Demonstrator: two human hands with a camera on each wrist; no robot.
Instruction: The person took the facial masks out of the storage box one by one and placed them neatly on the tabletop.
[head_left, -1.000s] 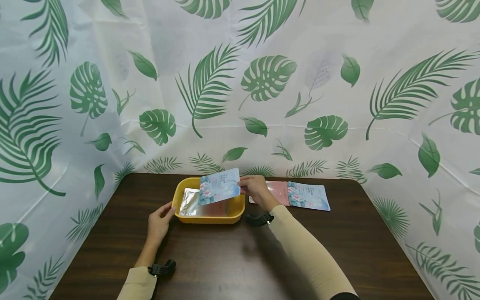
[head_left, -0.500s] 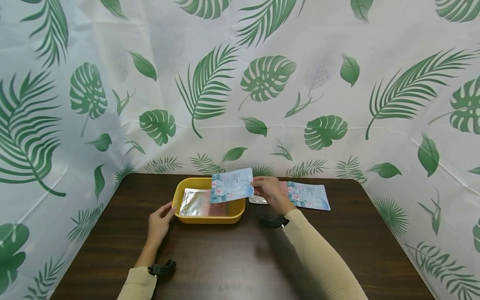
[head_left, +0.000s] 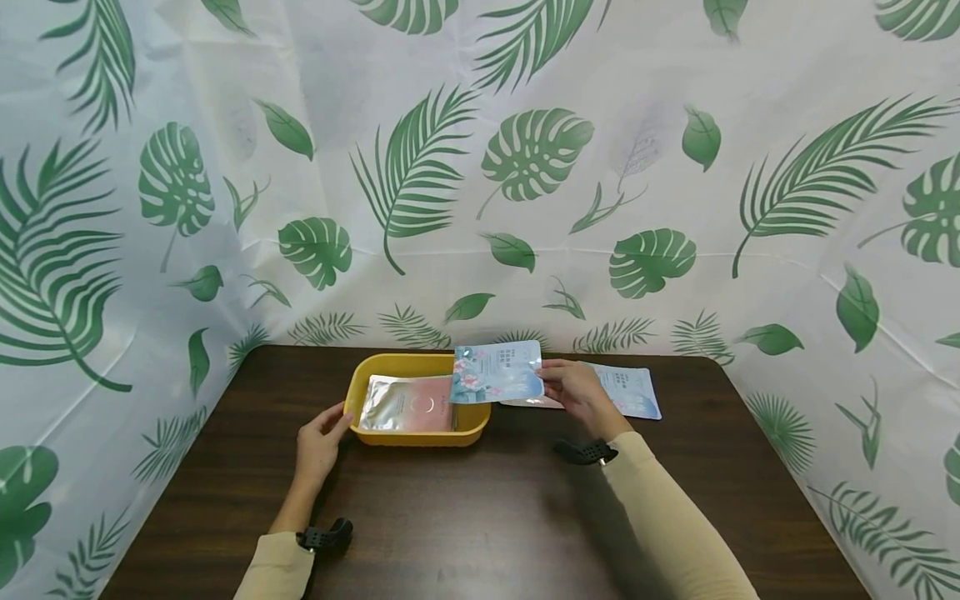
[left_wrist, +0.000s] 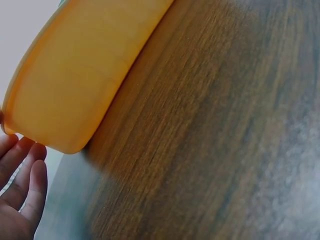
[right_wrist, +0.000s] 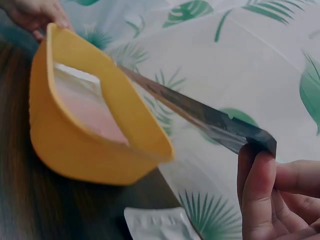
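Note:
My right hand (head_left: 577,390) pinches the right edge of a pale blue flower-printed sheet-mask packet (head_left: 497,372). It hangs in the air over the right end of a yellow plastic basket (head_left: 420,440); in the right wrist view the packet (right_wrist: 195,107) appears nearly edge-on. Inside the basket lies a pink and silver packet (head_left: 408,405), its right part overlapped by the blue one in the head view. My left hand (head_left: 318,442) grips the basket's left end at the rim. In the left wrist view its fingers (left_wrist: 36,187) lie along the outer wall.
To the right of the basket, another blue packet (head_left: 633,392) lies on the dark wooden table (head_left: 465,517), partly behind my right hand. A pink and silver packet (head_left: 534,402) beside it is mostly covered from view. A leaf-patterned cloth (head_left: 555,250) stands behind the table.
My right hand has moved right with the blue packet, from over the basket's middle to its right end. More of the pink packet inside shows. The left hand and basket have stayed put.

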